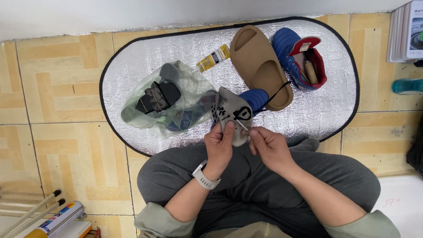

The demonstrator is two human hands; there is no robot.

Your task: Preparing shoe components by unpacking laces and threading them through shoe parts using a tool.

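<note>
My left hand (219, 145) holds a grey insole (232, 112) with black markings, upright above my crossed legs. My right hand (269, 147) pinches a thin needle (242, 125) at the insole's face, and a black thread (275, 94) runs up from it toward the tan slide shoe (261, 66). A blue shoe (255, 98) sits partly hidden behind the insole. A white watch is on my left wrist.
An oval silver mat (132, 79) covers the tiled floor. On it lie a clear plastic bag of dark items (165, 99), a yellow glue tube (213, 58), and a blue and red shoe (299, 57). Books (407, 31) stand top right; a tube and sticks (48, 216) lie bottom left.
</note>
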